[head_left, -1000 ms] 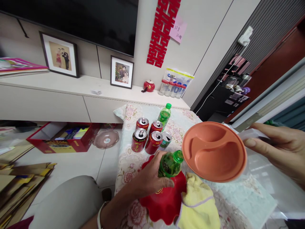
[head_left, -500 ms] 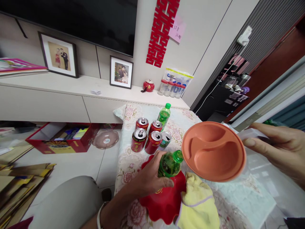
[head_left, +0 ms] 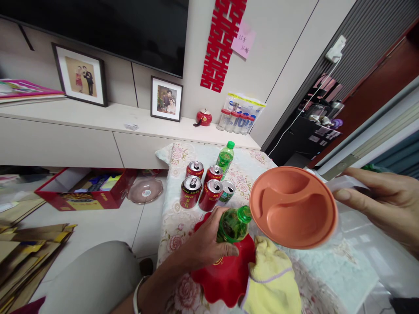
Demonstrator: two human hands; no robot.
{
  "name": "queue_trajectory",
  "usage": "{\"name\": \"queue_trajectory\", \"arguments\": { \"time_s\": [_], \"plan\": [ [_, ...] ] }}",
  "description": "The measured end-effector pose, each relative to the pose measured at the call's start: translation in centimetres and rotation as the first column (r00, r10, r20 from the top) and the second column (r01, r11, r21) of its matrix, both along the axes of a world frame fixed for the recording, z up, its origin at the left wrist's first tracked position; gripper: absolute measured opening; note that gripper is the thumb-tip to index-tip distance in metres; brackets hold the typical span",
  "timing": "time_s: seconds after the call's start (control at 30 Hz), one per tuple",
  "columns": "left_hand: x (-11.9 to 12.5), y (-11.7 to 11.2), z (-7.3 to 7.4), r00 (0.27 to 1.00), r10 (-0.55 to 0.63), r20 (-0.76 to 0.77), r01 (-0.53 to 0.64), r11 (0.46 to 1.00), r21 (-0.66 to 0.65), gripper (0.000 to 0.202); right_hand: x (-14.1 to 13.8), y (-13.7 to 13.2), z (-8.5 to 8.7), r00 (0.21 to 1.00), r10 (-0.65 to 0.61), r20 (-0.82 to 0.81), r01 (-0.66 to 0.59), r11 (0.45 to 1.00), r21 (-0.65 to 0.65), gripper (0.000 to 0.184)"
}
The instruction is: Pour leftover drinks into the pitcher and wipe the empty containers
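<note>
Only the view has slid slightly since the earlier frame; your hands and the things keep their places. At lower centre, your left hand (head_left: pixel 204 246) curls its fingers round a green bottle (head_left: pixel 231 229) over a red dish (head_left: pixel 225 277), beside a yellow cloth (head_left: pixel 276 281). At right, your right hand (head_left: pixel 389 203) pinches clear plastic (head_left: pixel 352 183) by an orange bowl (head_left: pixel 296 218). A flowered tablecloth (head_left: pixel 175 224) spreads beneath. Further back, mid-frame, red cans (head_left: pixel 190 195) bear yellow Chinese characters. Beyond stands a pale cabinet (head_left: pixel 59 137); at upper centre, red double-happiness lettering (head_left: pixel 214 54) hangs beside a pink note (head_left: pixel 245 41) handwritten "35".
</note>
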State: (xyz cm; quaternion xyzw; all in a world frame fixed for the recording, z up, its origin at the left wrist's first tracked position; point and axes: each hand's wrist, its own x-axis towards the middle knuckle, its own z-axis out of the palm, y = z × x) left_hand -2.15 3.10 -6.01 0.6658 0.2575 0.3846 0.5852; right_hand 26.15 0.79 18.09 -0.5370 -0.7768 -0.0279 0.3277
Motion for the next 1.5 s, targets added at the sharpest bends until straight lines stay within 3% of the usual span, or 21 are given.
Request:
{"name": "queue_trajectory", "arguments": {
  "time_s": [0.5, 1.5],
  "plan": [
    [0.1, 0.0, 0.4, 0.999, -0.035, 0.023, 0.037, 0.995, -0.094, 0.085, -0.8, -0.1, 0.4, 1.0, 0.015, -0.005, -0.015, 1.0, 0.012, 0.062],
    [-0.1, -0.1, 0.6, 0.999, -0.029, 0.017, 0.03, 0.997, -0.071, 0.086, -1.4, -0.1, 0.3, 0.998, -0.035, -0.058, 0.036, 0.999, 0.007, 0.044]
  ]
}}
